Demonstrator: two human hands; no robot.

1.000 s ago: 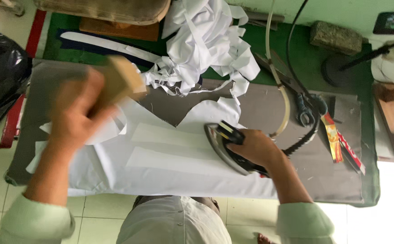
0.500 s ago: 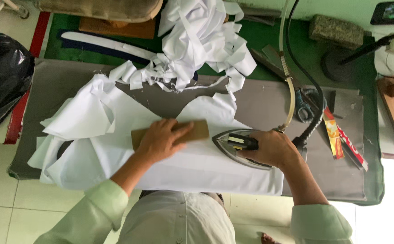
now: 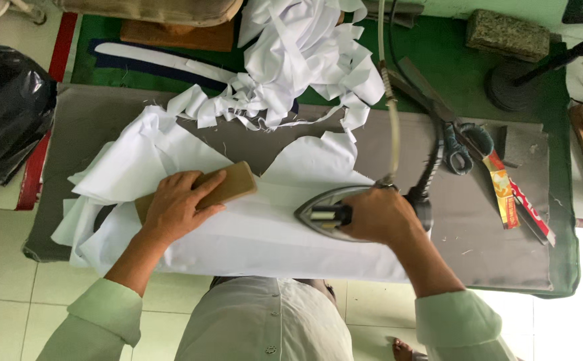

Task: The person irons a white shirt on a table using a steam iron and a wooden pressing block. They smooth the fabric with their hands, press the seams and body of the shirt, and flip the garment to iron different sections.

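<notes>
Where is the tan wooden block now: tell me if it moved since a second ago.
Yes. The tan wooden block came down from above the grey padded board onto the white cloth.

Smooth white cloth (image 3: 264, 234), matt wooden block (image 3: 228, 187), shiny metal iron (image 3: 325, 208).

A heap of white fabric scraps (image 3: 301, 57) lies at the far edge of the grey tabletop (image 3: 518, 234), spilling onto a green mat (image 3: 438, 50). Scissors with grey-blue handles (image 3: 462, 144) rest to the right, just beside a flat red-and-yellow packet (image 3: 505, 194). A black plastic bag (image 3: 7, 120) sits on the tiled floor at the left, and 1 rough stone block (image 3: 508, 35) lies on the mat.
</notes>
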